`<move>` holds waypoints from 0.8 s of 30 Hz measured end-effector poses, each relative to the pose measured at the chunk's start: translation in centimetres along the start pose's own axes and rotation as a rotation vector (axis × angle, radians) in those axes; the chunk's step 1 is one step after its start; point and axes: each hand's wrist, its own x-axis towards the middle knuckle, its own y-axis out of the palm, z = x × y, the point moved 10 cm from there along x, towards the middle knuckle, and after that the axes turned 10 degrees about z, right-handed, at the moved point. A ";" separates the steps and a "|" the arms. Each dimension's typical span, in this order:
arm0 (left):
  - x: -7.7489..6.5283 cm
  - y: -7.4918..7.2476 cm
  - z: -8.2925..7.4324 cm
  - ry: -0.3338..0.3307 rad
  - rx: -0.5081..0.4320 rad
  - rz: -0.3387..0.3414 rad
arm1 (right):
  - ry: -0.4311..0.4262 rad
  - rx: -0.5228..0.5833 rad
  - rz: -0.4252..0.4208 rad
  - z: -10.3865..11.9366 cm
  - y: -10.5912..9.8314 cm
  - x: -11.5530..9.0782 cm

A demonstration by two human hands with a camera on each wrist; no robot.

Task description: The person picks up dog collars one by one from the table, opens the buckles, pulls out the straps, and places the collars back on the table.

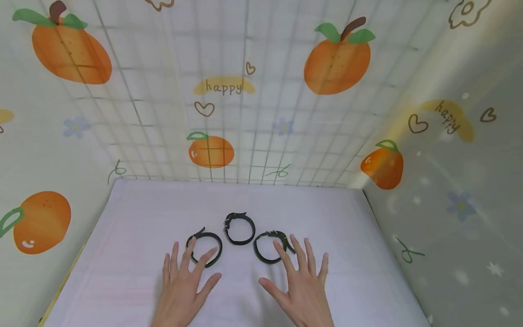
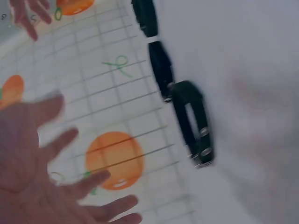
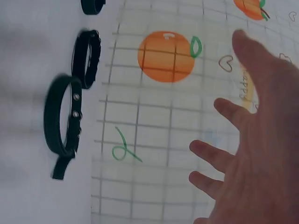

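Note:
Three dark buckled collars, each closed into a ring, stand out against the white tabletop (image 1: pixel 135 218). The left collar (image 1: pixel 221 249) has its strap end pointing up; the middle collar (image 1: pixel 254 227) lies a little farther back. On the right collar (image 1: pixel 257 252) the buckle and loose strap end face right. My left hand (image 1: pixel 184 286) is spread over the near side of the left collar, its fingers overlapping the ring in the head view. Likewise spread, my right hand (image 1: pixel 304 288) overlaps the right collar's edge. Both hands hold nothing. Metal eyelets show on the nearest collar (image 3: pixel 53 116) in the right wrist view.
A white sheet printed with oranges (image 1: pixel 337 66) and grid lines rises behind the table. Similar printed sheets form a left wall (image 1: pixel 90 159) and a right wall (image 1: pixel 441 181), close along the table's sides.

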 end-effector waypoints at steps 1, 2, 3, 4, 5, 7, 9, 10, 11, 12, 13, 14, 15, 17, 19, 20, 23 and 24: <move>0.2 0.1 0.3 -0.021 -0.027 -0.009 | -0.004 0.007 0.002 0.1 0.1 0.1; 0.4 0.2 0.7 -0.045 -0.054 -0.023 | -0.010 0.016 0.004 0.3 0.3 0.2; 0.6 0.3 1.1 -0.073 -0.087 -0.037 | -0.019 0.023 0.005 0.5 0.5 0.4; 0.8 0.5 1.7 -0.104 -0.123 -0.051 | -0.031 0.032 0.005 0.8 0.7 0.6; 1.0 0.7 2.3 -0.134 -0.163 -0.068 | -0.045 0.040 0.008 1.1 1.0 0.8; 1.4 1.3 3.6 -0.202 -0.253 -0.080 | -0.072 0.056 0.012 1.7 1.7 1.4; 1.7 2.0 4.8 -0.269 -0.322 -0.080 | -0.095 0.076 0.033 2.4 2.7 2.1; 1.9 2.3 5.4 -0.299 -0.346 -0.074 | -0.113 0.093 0.050 2.8 3.4 2.6; 2.1 2.6 5.9 -0.324 -0.362 -0.069 | -0.129 0.109 0.072 3.3 4.1 3.1; 2.3 2.9 6.4 -0.349 -0.370 -0.057 | -0.143 0.124 0.096 3.7 4.9 3.6; 2.4 3.3 6.9 -0.372 -0.378 -0.044 | -0.155 0.149 0.125 4.0 5.8 4.2; 2.6 3.5 7.3 -0.389 -0.384 -0.036 | -0.169 0.168 0.150 4.4 6.6 4.7; 2.8 3.7 7.6 -0.403 -0.390 -0.024 | -0.180 0.187 0.174 4.7 7.5 5.2; 3.0 4.3 8.2 -0.429 -0.405 0.006 | -0.192 0.217 0.215 5.2 9.1 6.2; 3.2 4.9 8.6 -0.452 -0.427 0.036 | -0.187 0.230 0.242 5.3 10.5 7.0; 3.3 5.1 8.7 -0.458 -0.433 0.046 | -0.182 0.226 0.249 5.3 11.1 7.3; 3.4 5.7 9.0 -0.479 -0.450 0.063 | -0.164 0.226 0.257 5.3 12.4 8.0; 3.5 5.8 9.0 -0.481 -0.453 0.059 | -0.157 0.224 0.261 5.3 12.8 8.2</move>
